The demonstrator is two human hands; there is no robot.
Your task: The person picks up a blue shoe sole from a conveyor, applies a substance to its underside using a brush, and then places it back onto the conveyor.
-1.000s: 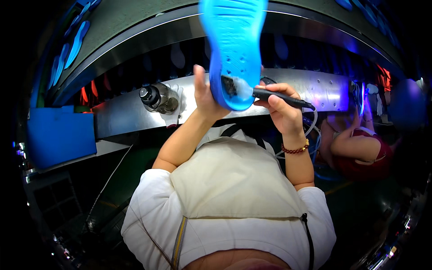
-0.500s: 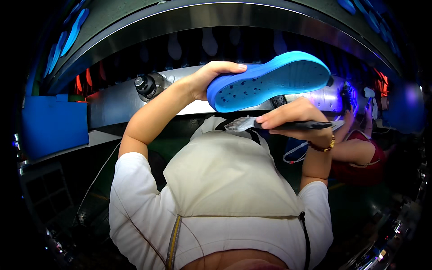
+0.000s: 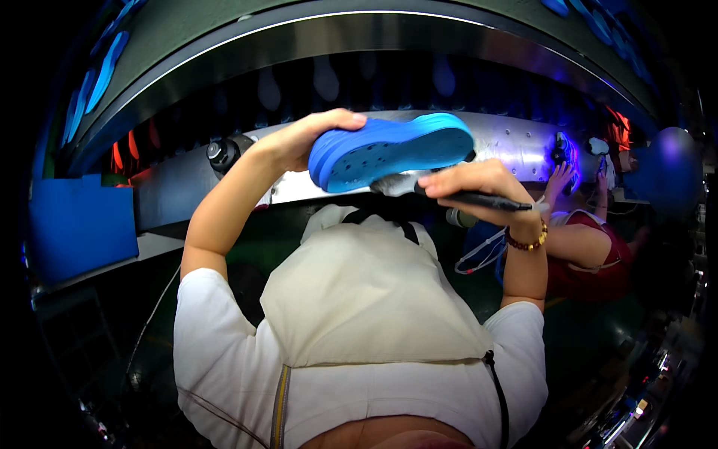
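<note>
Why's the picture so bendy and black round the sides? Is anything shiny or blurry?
In the head view, the fisheye lens arches the metal edge and the corners go black; there too, the bench gleams, purple toward the right; the head view shows the sole brightly, but the blue shape at far right looks blurry.

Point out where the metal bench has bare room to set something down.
Metal bench: bare between the blue panel and black-capped bottle, and between the blue shoe sole and co-worker's hand. Crowded mid-bench: left hand, sole, brush, right hand.
</note>
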